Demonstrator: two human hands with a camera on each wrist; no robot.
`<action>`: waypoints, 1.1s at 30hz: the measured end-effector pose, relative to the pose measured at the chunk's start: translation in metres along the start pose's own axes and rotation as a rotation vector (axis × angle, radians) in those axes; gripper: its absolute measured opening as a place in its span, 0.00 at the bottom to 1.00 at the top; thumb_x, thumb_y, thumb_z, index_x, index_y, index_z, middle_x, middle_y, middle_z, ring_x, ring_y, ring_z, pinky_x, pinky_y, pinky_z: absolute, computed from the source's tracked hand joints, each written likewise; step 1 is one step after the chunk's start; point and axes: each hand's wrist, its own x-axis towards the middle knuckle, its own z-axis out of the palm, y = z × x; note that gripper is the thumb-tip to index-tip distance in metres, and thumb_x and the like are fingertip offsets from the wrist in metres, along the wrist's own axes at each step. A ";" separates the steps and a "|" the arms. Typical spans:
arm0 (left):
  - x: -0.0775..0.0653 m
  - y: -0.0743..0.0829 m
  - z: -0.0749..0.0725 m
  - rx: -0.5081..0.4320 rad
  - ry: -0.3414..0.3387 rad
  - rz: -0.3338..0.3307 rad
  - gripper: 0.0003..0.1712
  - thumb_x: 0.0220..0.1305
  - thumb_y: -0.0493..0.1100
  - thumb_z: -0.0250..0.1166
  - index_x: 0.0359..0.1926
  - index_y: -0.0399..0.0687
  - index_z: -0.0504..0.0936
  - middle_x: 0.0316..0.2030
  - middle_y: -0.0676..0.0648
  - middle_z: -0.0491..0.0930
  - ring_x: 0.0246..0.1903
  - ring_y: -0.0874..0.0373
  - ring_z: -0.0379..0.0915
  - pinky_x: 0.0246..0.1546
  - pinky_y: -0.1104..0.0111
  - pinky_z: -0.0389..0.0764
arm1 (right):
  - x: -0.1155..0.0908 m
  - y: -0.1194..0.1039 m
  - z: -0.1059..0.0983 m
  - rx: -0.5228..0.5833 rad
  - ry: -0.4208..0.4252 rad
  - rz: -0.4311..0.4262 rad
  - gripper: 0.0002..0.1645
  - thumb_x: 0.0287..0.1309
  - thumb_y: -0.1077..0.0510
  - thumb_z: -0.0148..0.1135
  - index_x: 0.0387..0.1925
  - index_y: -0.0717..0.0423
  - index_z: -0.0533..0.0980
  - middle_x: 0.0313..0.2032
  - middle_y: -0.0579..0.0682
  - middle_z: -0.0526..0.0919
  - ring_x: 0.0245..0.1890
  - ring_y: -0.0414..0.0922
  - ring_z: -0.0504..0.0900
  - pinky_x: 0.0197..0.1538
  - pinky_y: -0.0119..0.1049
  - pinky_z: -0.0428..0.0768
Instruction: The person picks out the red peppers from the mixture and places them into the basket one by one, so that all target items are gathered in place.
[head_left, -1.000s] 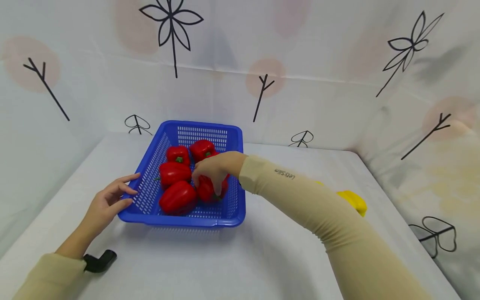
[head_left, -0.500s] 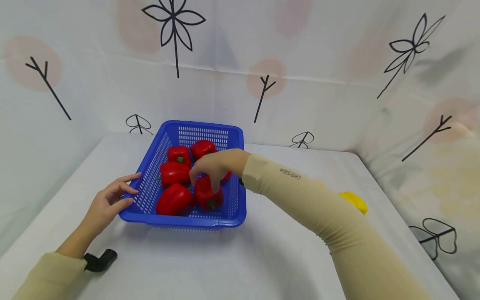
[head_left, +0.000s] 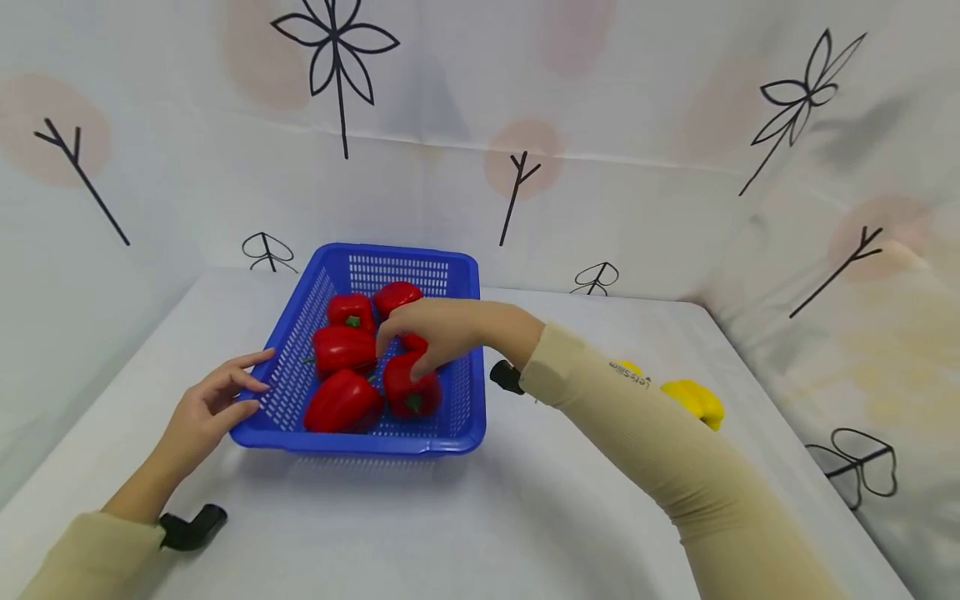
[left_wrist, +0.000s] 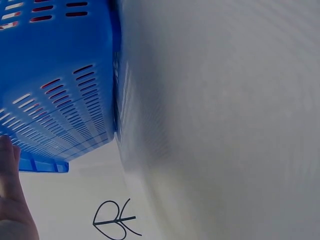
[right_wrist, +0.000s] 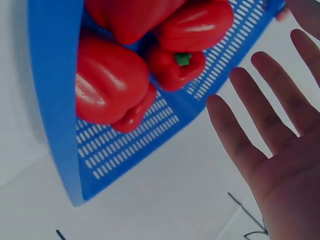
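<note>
A blue plastic basket [head_left: 330,440] with slotted walls holds several red bell peppers, among them one at the front left [head_left: 342,403] and one at the front right [head_left: 402,385]. My left hand [head_left: 206,408] touches the basket's left rim with fairly straight fingers, and in the left wrist view its fingers lie against the outer wall. Over the right half of the basket is my right hand [head_left: 438,329], thumb overlapping the front right pepper in the head view. The right wrist view shows that hand [right_wrist: 280,135] with spread, straight fingers and a bare palm. Another red pepper is partly hidden behind it.
On the white table [head_left: 540,500], right of the basket, lies a yellow bell pepper [head_left: 693,402]; more yellow shows beside it, partly behind my right sleeve [head_left: 637,425]. A patterned white cloth [head_left: 637,100] hangs at the back and sides.
The front right pepper has turned and settled beside the front left one, which shifted slightly left. My right hand has let go and drawn up and right; my left hand stays at the rim.
</note>
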 end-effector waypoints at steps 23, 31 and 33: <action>-0.004 -0.003 0.001 -0.006 -0.006 0.023 0.09 0.58 0.21 0.53 0.38 0.31 0.74 0.60 0.58 0.68 0.56 0.71 0.62 0.48 0.83 0.68 | -0.053 0.008 0.023 0.175 0.430 -0.005 0.24 0.49 0.56 0.70 0.50 0.53 0.76 0.49 0.44 0.77 0.55 0.40 0.69 0.57 0.33 0.69; -0.004 0.000 0.002 0.012 -0.005 0.010 0.08 0.59 0.23 0.53 0.39 0.32 0.74 0.60 0.59 0.68 0.55 0.72 0.62 0.47 0.83 0.68 | -0.070 0.010 0.033 0.198 0.541 0.006 0.22 0.50 0.57 0.69 0.48 0.54 0.76 0.47 0.47 0.78 0.51 0.42 0.72 0.54 0.34 0.71; -0.004 0.000 0.002 0.013 -0.005 0.010 0.08 0.59 0.23 0.53 0.39 0.32 0.74 0.60 0.59 0.68 0.55 0.72 0.62 0.47 0.83 0.68 | -0.074 0.010 0.037 0.202 0.567 0.013 0.22 0.50 0.57 0.69 0.48 0.54 0.76 0.46 0.47 0.78 0.51 0.42 0.73 0.54 0.35 0.72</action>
